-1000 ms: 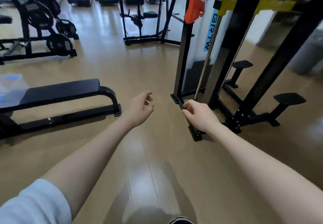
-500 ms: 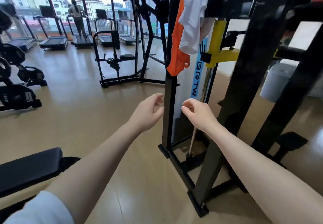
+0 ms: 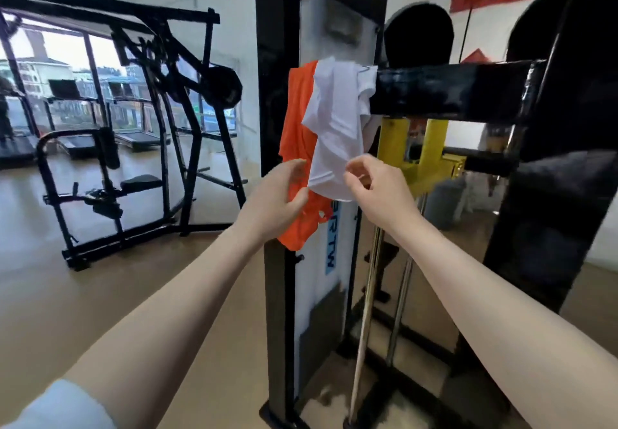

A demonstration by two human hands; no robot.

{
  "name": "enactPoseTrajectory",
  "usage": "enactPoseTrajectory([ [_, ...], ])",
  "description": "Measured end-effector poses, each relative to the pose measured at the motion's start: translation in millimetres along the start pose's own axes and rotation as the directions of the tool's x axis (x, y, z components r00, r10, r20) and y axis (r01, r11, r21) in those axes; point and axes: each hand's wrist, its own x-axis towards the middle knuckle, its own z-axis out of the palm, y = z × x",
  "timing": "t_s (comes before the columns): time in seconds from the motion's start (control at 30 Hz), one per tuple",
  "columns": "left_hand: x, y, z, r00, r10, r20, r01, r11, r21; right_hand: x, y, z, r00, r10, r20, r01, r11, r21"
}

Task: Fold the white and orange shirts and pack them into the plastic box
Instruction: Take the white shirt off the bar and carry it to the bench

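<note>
Two shirts hung over the end of a thick black padded bar (image 3: 451, 89) on a weight machine (image 3: 277, 194) in a gym. The orange shirt (image 3: 296, 147) lay against the machine's black upright, its ragged lower hem dropping below the white shirt (image 3: 334, 120), which overlapped it on the right and bunched where it met the bar.

A person reached up with both bare arms. The left hand (image 3: 277, 199) was at the orange shirt's lower part, fingers loosely curved and thumb spread; whether its grip had closed on the cloth could not be told, as the frame was blurred. The right hand (image 3: 378, 191) was at the white shirt's lower hem, thumb and forefinger drawn together at the edge of the fabric, apparently pinching it.

Just behind the right hand stood a yellow bracket (image 3: 431, 151), with chrome guide rods (image 3: 401, 294) running down below it, leaving little room on that side. To the left the wooden floor (image 3: 83, 294) lay open as far as a black frame machine (image 3: 140, 167) and treadmills (image 3: 140, 139) by the windows. No plastic box was in view.
</note>
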Motion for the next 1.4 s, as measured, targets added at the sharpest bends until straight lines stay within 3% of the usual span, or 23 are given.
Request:
enactPoseTrajectory([
  [0.17,96,-53,-12,0.962,0.27,0.046,-0.274,0.947,0.165,92,-13,20,0.975,0.0,-0.223,-0.048,0.977,-0.21],
  [0.33,196,-85,-12,0.911,0.411,-0.025,-0.401,0.9,0.168,178,-15,30,0.904,-0.089,-0.418,-0.125,0.88,-0.458],
  [0.5,256,-95,-4,0.907,0.417,-0.065,-0.413,0.909,0.063,224,-11,40,0.898,0.036,-0.438,-0.311,0.756,-0.576],
  [0.7,280,-113,19,0.909,0.415,0.04,-0.417,0.908,0.047,249,-5,52,0.891,0.049,-0.451,-0.378,0.629,-0.68],
  [0.9,289,-131,26,0.882,0.472,-0.012,-0.472,0.882,0.011,255,0,45,0.877,-0.006,-0.48,-0.278,0.809,-0.518],
  [1.07,290,-131,31,0.885,0.463,-0.053,-0.463,0.886,-0.005,216,2,43,0.873,0.053,-0.485,-0.191,0.952,-0.24],
  [1.3,290,-125,27,0.906,0.422,0.028,-0.423,0.906,0.009,164,4,46,0.896,0.023,-0.443,-0.083,0.99,-0.117],
  [1.4,281,-118,20,0.908,0.416,0.058,-0.409,0.907,-0.106,143,-3,44,0.886,0.025,-0.463,-0.057,0.997,-0.055],
])
